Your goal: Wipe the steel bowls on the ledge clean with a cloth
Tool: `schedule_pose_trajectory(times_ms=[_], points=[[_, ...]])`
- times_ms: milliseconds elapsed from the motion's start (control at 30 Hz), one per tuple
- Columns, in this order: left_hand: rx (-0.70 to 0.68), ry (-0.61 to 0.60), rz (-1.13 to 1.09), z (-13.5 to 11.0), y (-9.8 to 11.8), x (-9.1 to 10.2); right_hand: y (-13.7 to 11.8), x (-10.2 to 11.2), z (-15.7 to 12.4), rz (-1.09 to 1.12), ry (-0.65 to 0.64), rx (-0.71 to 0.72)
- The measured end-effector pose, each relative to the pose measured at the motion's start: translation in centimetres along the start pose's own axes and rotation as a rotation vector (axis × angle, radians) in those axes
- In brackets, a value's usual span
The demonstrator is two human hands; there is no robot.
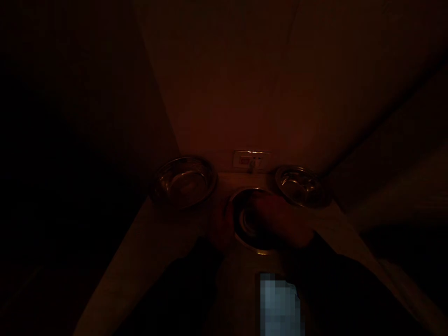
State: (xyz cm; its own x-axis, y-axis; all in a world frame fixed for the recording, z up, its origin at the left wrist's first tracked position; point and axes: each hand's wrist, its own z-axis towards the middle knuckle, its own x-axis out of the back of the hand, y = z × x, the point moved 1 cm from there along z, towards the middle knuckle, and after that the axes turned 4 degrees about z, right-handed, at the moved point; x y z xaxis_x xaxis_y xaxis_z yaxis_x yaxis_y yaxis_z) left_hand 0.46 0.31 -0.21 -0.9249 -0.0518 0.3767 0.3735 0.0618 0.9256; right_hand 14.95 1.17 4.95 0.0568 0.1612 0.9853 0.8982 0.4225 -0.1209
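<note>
the left hand is beside the round vessel, maybe for steadying; the right hand reaches over its opening. too dark: i cannot tell either grip. the vessel stands before the wall socket; the larger bowl and smaller bowl flank the socket, likely keeping reach open.

Too dark to read any text, label, brand, number or sign. Too dim and small for making out any marking on the wall socket plate; likewise impossible to read anything on the bright panel at the bottom edge, broken into coarse blocks.
</note>
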Motion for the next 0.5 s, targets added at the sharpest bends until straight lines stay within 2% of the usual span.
schedule_pose_trajectory(times_ms=[100, 267, 400, 500], points=[[0.016, 0.007, -0.022, 0.0, 0.0, 0.0, 0.4, 0.6, -0.9, -0.036, -0.066, -0.01], [0.042, 0.043, -0.027, -0.1, -0.2, -0.2, -0.3, 0.6, -1.2, 0.024, -0.195, 0.153], [0.007, 0.033, -0.044, -0.1, 0.0, -0.2, -1.4, 0.2, -0.5, 0.092, -0.173, 0.248], [-0.011, 0.015, -0.028, -0.1, 0.2, 0.0, -1.5, -0.2, 0.0, 0.091, -0.113, 0.216]])
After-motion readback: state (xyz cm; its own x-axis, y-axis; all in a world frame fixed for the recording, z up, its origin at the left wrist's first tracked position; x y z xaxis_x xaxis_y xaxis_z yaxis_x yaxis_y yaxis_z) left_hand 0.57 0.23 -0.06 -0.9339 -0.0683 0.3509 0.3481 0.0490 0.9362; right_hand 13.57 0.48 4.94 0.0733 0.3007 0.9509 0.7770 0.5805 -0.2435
